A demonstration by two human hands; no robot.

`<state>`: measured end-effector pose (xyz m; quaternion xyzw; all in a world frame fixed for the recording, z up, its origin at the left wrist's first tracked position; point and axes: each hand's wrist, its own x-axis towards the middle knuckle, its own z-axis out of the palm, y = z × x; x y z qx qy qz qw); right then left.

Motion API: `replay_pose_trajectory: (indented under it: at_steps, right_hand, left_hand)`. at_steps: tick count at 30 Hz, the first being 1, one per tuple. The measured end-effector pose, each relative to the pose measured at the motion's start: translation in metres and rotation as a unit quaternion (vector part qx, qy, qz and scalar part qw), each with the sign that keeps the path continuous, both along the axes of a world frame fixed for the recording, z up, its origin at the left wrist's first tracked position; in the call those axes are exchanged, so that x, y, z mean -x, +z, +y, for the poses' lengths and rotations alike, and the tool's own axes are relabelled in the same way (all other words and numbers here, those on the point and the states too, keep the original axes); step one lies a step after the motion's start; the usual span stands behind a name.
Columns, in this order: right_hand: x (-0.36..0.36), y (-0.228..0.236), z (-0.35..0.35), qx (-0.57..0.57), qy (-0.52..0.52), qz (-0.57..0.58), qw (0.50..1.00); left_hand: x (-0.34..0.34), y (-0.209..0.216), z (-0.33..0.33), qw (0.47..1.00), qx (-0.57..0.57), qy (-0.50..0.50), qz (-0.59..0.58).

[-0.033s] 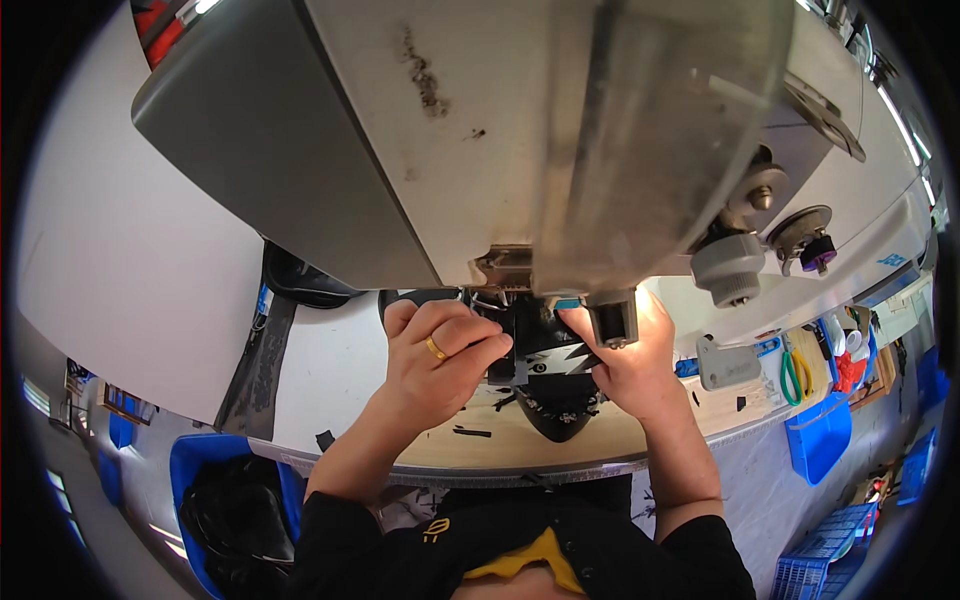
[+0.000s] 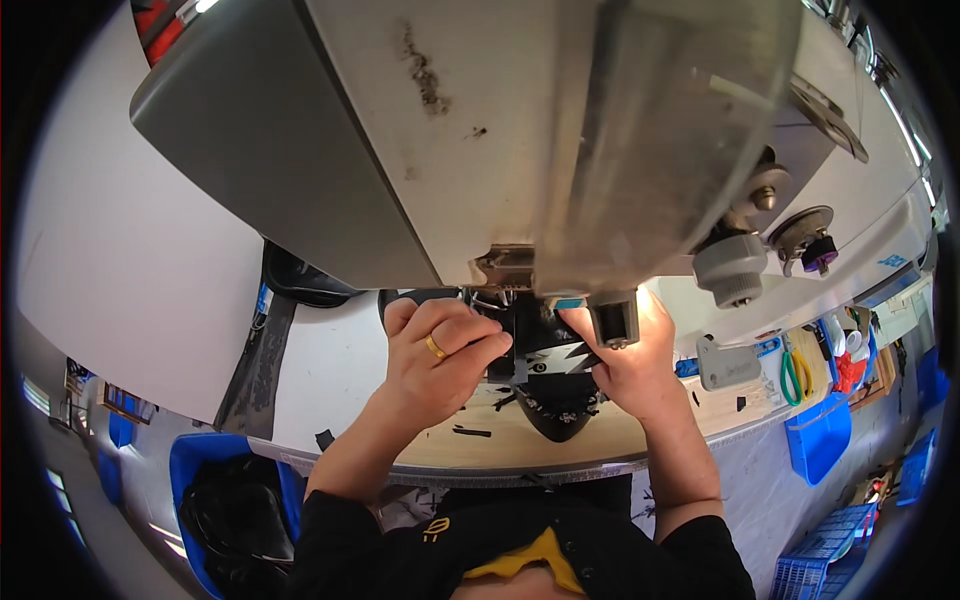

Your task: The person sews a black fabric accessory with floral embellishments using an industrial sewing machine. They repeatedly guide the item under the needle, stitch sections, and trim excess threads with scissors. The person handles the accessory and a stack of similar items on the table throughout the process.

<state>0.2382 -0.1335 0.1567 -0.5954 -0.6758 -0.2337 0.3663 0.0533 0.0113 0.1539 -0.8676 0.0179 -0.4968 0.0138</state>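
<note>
A large sewing machine fills the upper middle and hides part of the work beneath it. Under its head lies a black, shoe-like piece, its rounded tip pointing toward me and a dark, ragged trim across it. My left hand, with a gold ring, is closed at the left of the work, fingertips pinching a narrow black strip. On the right, my right hand curls around what look like dark pointed snips, blades facing left. Its thumb lies against the black work; a machine part covers some fingers.
Black scraps lie on the pale tabletop. Green-and-yellow-handled scissors and a grey metal plate are at the right. A blue bin of black pieces stands lower left; a blue tray hangs by the right edge.
</note>
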Motion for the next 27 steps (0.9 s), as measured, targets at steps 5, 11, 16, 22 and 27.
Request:
replay_pose_trajectory:
  at_steps: [5, 11, 16, 22, 27]
  right_hand:
    - [-0.008, -0.006, 0.006, -0.016, 0.002, 0.009, 1.0]
    - [-0.007, -0.005, 0.009, -0.044, 0.0, 0.005, 0.999]
    - [-0.012, -0.008, 0.016, -0.044, -0.011, 0.03, 0.999]
    - [-0.017, -0.014, 0.022, -0.061, -0.016, 0.041, 0.997]
    - [-0.022, -0.018, 0.022, -0.041, -0.018, 0.042, 0.998]
  left_hand:
    - [-0.007, -0.003, 0.003, 1.0, -0.005, 0.018, -0.016]
    - [-0.002, -0.013, 0.001, 1.0, -0.002, -0.008, -0.023]
    - [-0.009, -0.014, 0.003, 0.999, -0.004, 0.028, -0.031]
    - [-0.011, -0.015, 0.006, 0.999, 0.011, 0.022, -0.037]
    - [-0.01, -0.013, 0.002, 0.998, 0.031, 0.045, -0.024]
